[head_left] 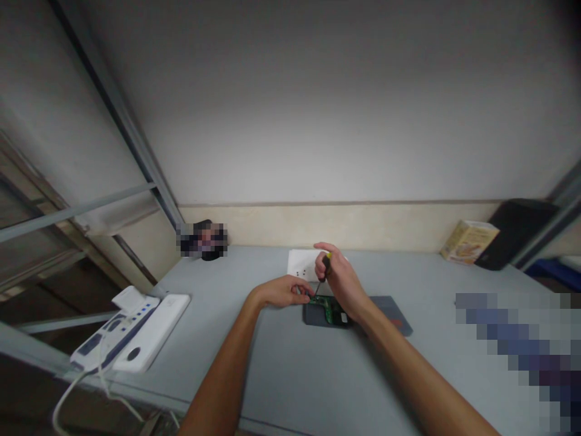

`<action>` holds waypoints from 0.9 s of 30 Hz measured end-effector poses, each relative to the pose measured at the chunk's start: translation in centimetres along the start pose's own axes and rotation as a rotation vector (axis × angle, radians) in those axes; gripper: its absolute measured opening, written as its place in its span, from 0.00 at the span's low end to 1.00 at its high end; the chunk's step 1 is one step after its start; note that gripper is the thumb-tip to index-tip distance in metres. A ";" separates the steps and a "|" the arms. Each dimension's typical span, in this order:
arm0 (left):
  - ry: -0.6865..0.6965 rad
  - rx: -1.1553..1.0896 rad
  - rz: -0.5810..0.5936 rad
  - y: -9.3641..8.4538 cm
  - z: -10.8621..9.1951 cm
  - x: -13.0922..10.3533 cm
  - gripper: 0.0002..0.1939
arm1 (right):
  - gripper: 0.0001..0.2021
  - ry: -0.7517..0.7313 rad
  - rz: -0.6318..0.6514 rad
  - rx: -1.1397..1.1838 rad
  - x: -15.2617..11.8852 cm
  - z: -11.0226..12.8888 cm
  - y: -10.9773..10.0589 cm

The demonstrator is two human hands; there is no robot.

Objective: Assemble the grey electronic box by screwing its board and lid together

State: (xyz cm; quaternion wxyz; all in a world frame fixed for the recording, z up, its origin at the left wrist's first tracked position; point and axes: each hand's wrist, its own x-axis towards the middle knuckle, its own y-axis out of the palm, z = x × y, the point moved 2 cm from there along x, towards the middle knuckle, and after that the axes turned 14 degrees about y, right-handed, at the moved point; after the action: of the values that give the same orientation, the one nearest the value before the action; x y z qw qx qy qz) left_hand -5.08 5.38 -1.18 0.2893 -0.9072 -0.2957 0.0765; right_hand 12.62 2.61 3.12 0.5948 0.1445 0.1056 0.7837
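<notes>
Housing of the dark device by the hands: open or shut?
Open: the green circuit board shows uncovered in the dark casing, with the screwdriver tip down at it.

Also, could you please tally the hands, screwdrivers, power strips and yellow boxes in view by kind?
Left hand and right hand: 2
Screwdriver: 1
Power strip: 1
Yellow box: 1
Total: 5

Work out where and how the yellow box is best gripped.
Probably by the upper part of the yellow box, from above and front: it stands with its top exposed, while the wall lies behind and a black case crowds its right.
</notes>
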 end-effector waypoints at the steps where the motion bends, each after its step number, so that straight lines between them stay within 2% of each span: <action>1: 0.002 -0.007 -0.001 0.0 0.0 0.0 0.19 | 0.18 0.016 0.009 0.029 0.1 0.0 -0.2; 5: 0.012 -0.046 -0.006 0.1 0.3 0.0 0.19 | 0.14 0.053 0.029 0.030 -0.1 0.2 -1.0; 11: -0.003 -0.010 0.006 0.0 0.2 0.0 0.21 | 0.14 0.017 0.011 0.003 -0.2 -0.1 -0.9; 15: -0.019 -0.032 -0.013 0.1 0.0 0.0 0.21 | 0.18 0.040 0.016 0.025 -0.1 0.1 -0.9; 19: -0.003 -0.034 -0.003 0.1 0.0 0.0 0.20 | 0.13 0.042 0.032 0.011 -0.4 0.3 -1.1; 27: -0.021 -0.028 -0.018 0.1 -0.3 0.0 0.19 | 0.18 0.051 0.002 0.035 -0.2 0.4 -1.0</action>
State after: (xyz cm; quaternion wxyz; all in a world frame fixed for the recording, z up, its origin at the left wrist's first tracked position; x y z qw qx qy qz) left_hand -4.91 5.17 -1.00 0.2742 -0.9077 -0.3077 0.0791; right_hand 13.72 2.70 3.14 0.5885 0.1350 0.1343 0.7858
